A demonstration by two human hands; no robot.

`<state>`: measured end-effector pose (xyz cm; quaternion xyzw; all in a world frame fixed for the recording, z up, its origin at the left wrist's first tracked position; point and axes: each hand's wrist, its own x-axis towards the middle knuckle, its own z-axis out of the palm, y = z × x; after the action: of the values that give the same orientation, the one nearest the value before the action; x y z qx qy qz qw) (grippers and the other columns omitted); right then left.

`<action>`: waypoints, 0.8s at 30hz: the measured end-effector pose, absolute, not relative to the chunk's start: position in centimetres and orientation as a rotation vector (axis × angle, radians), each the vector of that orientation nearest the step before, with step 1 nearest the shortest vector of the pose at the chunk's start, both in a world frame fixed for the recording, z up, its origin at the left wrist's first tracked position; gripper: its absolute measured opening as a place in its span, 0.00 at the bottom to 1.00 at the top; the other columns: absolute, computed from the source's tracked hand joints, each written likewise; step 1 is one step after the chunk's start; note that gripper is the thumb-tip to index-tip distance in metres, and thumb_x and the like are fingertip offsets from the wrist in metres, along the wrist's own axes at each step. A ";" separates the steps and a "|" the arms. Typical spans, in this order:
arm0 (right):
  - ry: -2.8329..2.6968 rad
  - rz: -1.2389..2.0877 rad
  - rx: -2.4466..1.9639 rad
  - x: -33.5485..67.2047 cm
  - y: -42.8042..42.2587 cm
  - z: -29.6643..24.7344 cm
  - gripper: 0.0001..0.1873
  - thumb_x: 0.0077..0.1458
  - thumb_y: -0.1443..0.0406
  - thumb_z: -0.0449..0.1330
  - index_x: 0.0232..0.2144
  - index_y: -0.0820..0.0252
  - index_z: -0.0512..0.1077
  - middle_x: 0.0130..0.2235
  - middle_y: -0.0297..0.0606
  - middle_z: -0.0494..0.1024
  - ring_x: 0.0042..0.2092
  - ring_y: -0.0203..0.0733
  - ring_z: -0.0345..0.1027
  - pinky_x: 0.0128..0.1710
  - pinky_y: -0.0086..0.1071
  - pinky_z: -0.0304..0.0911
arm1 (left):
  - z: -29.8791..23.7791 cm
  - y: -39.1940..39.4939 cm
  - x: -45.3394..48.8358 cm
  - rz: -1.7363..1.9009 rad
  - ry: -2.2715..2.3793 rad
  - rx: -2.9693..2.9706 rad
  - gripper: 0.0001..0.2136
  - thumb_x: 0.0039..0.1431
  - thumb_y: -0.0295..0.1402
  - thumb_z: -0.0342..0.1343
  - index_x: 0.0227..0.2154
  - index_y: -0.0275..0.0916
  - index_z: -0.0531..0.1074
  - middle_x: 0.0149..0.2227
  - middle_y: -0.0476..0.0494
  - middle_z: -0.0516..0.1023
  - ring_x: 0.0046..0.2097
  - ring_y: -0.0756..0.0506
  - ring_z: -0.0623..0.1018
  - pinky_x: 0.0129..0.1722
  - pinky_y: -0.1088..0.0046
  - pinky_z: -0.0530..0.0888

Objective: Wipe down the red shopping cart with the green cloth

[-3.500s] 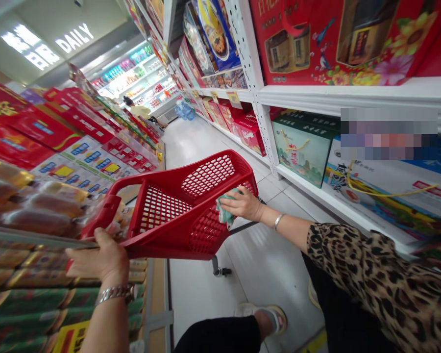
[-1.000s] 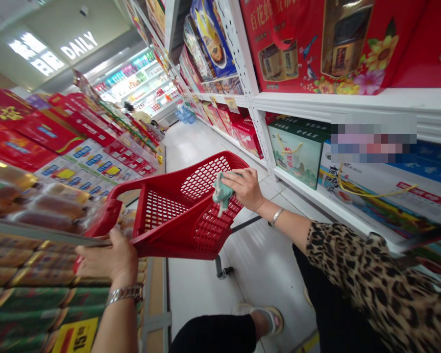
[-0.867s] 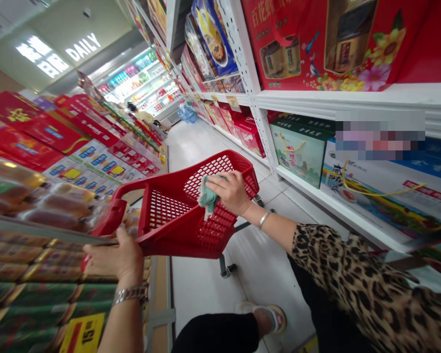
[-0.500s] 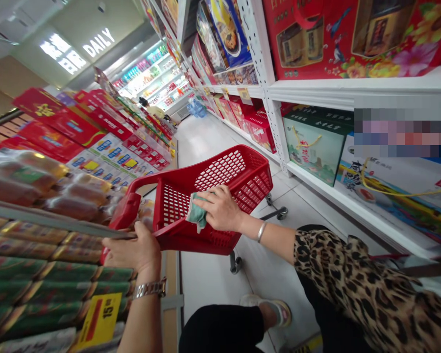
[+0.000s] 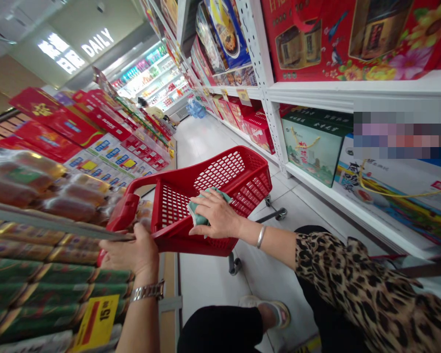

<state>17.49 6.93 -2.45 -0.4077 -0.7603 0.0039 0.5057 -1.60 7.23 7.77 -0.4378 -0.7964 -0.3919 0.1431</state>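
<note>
A red plastic shopping cart [image 5: 250, 162] with a perforated basket stands tilted in the picture, between a low display and a white shelf. My left hand [image 5: 135, 250], with a metal watch at its wrist, is closed round the near end of the cart's handle, beside the display's edge rail. Under my right hand [image 5: 220, 215] lies a green cloth [image 5: 196, 213], pressed onto the near upper edge of the basket. The fingers of that hand are stretched over the cloth, which partly hides below them. No goods show inside the basket.
Green and gold cans [image 5: 29, 284] with a yellow price tag [image 5: 97, 318] fill the left display, with shrink-wrapped bottles [image 5: 22, 171] behind. White shelving [image 5: 279, 137] holding gift boxes runs along the right. Farther off, a person [image 5: 154, 112] is by red cartons. My shoe [image 5: 284, 314] is below.
My right hand has flattened and its fingers have spread over the cloth, which now reaches farther right beneath them. My left hand stays on the handle, and the cart has hardly shifted.
</note>
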 end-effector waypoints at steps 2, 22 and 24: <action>-1.832 0.022 -1.003 17.4 7.0 -2.5 0.14 0.62 0.54 0.67 0.41 0.59 0.78 0.59 0.47 0.77 0.64 0.57 0.66 0.67 0.57 0.55 | 7.8 7.1 -1.4 -1.148 -2.291 -1.247 0.25 0.46 0.45 0.56 0.44 0.35 0.67 0.46 0.21 0.79 0.54 0.21 0.76 0.58 0.37 0.66; -1.991 -0.006 -1.232 19.5 7.3 -2.6 0.36 0.56 0.59 0.72 0.64 0.54 0.66 0.61 0.50 0.74 0.60 0.52 0.67 0.70 0.62 0.42 | 7.3 7.7 -2.6 -1.097 -2.271 -1.284 0.26 0.46 0.46 0.55 0.45 0.33 0.66 0.48 0.19 0.76 0.56 0.19 0.75 0.57 0.37 0.67; -1.989 -0.052 -1.216 18.6 7.3 -2.7 0.35 0.58 0.61 0.71 0.64 0.54 0.66 0.61 0.51 0.73 0.60 0.52 0.67 0.70 0.61 0.44 | 7.2 7.9 -2.8 -1.084 -2.283 -1.278 0.28 0.46 0.46 0.55 0.47 0.32 0.66 0.50 0.17 0.76 0.57 0.18 0.74 0.57 0.36 0.66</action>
<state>18.56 7.31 -2.67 -0.4793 -0.7839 -0.0206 0.3941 -2.81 7.88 7.20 -0.4458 -0.7965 -0.3783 0.1544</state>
